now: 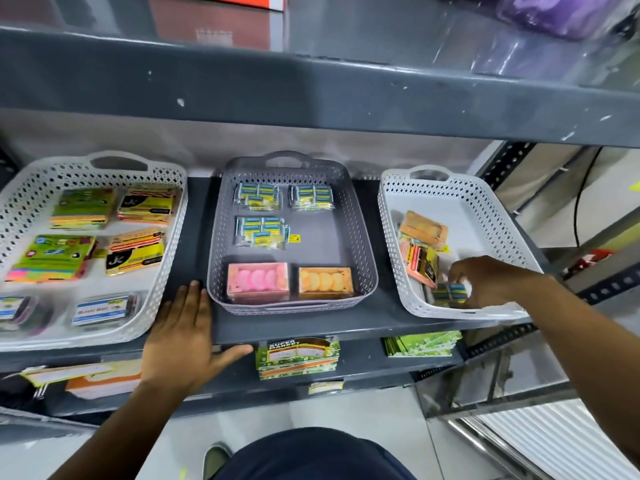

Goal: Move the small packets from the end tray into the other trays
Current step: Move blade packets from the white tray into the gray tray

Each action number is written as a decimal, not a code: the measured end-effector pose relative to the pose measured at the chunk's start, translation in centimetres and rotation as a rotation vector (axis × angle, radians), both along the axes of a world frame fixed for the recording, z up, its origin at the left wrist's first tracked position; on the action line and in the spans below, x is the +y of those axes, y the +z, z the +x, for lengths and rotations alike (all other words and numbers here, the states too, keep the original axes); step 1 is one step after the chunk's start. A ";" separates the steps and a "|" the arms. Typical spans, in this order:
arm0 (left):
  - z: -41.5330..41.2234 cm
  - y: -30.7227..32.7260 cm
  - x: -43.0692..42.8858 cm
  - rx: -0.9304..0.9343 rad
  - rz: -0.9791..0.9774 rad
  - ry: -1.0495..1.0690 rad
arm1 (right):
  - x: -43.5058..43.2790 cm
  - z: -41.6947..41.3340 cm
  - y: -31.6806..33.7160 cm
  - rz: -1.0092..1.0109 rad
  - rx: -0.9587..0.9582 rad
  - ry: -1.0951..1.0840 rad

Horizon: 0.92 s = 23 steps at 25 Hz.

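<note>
Three perforated trays stand on a grey shelf. In the right-hand white tray point(485, 216), my right hand point(491, 280) grips a small blue-and-yellow packet point(450, 294) at the front corner, beside orange and yellow packets point(420, 244). The middle grey tray point(362, 237) holds three clear bags of blue-and-yellow packets point(261, 232), plus a pink box point(258, 280) and an orange box point(325, 282). The left white tray point(169, 244) holds sticky-note packs point(83, 207). My left hand point(183, 337) lies flat on the shelf edge, fingers apart, just left of the grey tray.
A grey upper shelf point(311, 95) overhangs the trays. Below, a lower shelf carries green boxes point(298, 358), green packs point(420, 342) and paper items point(83, 375). A slotted metal upright point(505, 161) frames the shelf's right end. White floor tiles lie below.
</note>
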<state>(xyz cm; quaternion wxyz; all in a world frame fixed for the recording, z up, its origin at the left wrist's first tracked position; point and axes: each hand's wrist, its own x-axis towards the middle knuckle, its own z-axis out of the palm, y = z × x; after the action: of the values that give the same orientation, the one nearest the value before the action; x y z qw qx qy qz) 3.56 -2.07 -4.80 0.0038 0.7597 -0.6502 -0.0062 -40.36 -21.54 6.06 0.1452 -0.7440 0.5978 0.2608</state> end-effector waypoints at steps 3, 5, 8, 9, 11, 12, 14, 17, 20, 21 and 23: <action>-0.1 -0.1 0.0 0.006 -0.017 0.003 | -0.1 -0.2 -0.3 -0.001 -0.012 0.043; -0.2 -0.1 0.0 0.024 -0.023 0.005 | 0.0 -0.2 0.0 -0.010 0.010 0.091; -0.2 -0.1 0.1 0.032 -0.030 0.010 | 0.2 -0.2 0.3 -0.073 0.082 0.249; -0.2 0.0 0.1 0.033 -0.032 0.010 | 0.2 -0.3 0.4 -0.093 0.096 0.287; -0.2 -0.1 0.1 0.035 -0.032 0.009 | 0.0 -0.6 0.9 -0.119 0.143 0.352; -0.2 -0.1 0.1 0.037 -0.031 0.010 | -0.1 -0.7 1.3 -0.129 0.174 0.390; -0.1 -0.1 0.0 0.041 -0.030 0.012 | -0.4 -1.3 2.6 -0.149 0.243 0.454; -0.1 0.0 0.0 0.047 -0.027 0.012 | -1.0 -2.1 5.6 -0.204 0.389 0.502; -0.1 0.0 0.0 0.048 -0.022 0.017 | -1.9 -1.3 9.0 -0.352 0.433 0.497; -0.1 0.0 0.0 0.048 -0.020 0.018 | -2.1 -0.5 9.8 -0.408 0.371 0.495; -0.1 0.0 -0.1 0.048 -0.016 0.018 | -2.3 2.3 10.3 -0.486 0.082 0.452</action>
<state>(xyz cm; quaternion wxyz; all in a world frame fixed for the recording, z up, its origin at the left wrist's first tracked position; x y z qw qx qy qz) 3.49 -2.13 -4.77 0.0254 0.7652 -0.6430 -0.0194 -38.03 -23.81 16.38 -0.1224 -0.8595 0.4677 0.1658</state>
